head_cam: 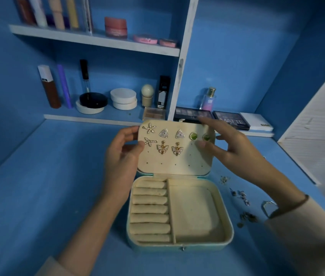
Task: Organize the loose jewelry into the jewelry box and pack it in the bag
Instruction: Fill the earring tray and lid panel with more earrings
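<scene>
Left hand (123, 154) fingers are pinching the lid (177, 162) edge, propping the jewelry box (225, 232) open on the desk (58, 196). Right hand (235, 144) fingers are spreading by the green stud (206, 137); can't tell if gripping. Risk: thumb nudging it out, or lid tipping. Loose jewelry (243, 198) is lying rt of the box.

Dim, bluish and soft (slight motion blur on the right hand (235, 142)), with wide-angle bending at edges.

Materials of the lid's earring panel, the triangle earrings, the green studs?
Cream earring panel: matte, soft-looking, probably velvet-like fabric; punched holes show.
Silver triangular earrings: metal, seemingly set with tiny clear stones; they glint.
Round green stud earrings: glossy green stone or glass in a gold-tone rim; cannot tell which.
</scene>
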A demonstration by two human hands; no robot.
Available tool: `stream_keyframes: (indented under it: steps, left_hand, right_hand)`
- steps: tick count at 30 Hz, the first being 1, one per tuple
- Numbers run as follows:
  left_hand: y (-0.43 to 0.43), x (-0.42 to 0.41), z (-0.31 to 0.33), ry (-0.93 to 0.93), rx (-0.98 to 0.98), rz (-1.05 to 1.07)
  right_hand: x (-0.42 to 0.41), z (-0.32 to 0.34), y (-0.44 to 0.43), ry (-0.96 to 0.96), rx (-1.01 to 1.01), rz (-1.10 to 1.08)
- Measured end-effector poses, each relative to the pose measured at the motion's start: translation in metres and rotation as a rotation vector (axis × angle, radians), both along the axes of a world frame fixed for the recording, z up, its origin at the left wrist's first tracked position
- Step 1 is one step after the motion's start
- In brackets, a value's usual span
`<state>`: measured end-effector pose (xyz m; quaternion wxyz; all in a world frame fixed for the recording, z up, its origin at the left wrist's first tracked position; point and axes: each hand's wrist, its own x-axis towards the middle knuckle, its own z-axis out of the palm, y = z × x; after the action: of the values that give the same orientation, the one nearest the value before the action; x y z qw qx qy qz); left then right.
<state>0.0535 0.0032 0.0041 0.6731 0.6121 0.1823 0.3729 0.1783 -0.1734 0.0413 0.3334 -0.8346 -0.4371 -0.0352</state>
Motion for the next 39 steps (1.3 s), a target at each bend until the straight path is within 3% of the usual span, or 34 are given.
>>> stream_keyframes:
  steps: [7, 16, 25, 39]
  left_hand:
    - [0.005, 0.004, -0.006, -0.024, -0.029, -0.017]
    - [0.006, 0.006, -0.009, -0.051, -0.061, -0.035]
    - [0.008, 0.007, -0.012, -0.067, -0.053, -0.046]
    - [0.013, 0.011, -0.017, -0.053, -0.021, -0.039]
  right_hand:
    - [-0.019, -0.016, -0.049, -0.016, 0.141, -0.134]
    - [-0.033, -0.036, -0.094, -0.094, -0.154, -0.084]
    - [-0.026, -0.024, -0.115, 0.058, -0.312, -0.031]
    - [-0.025, -0.029, -0.121, 0.157, -0.269, -0.097]
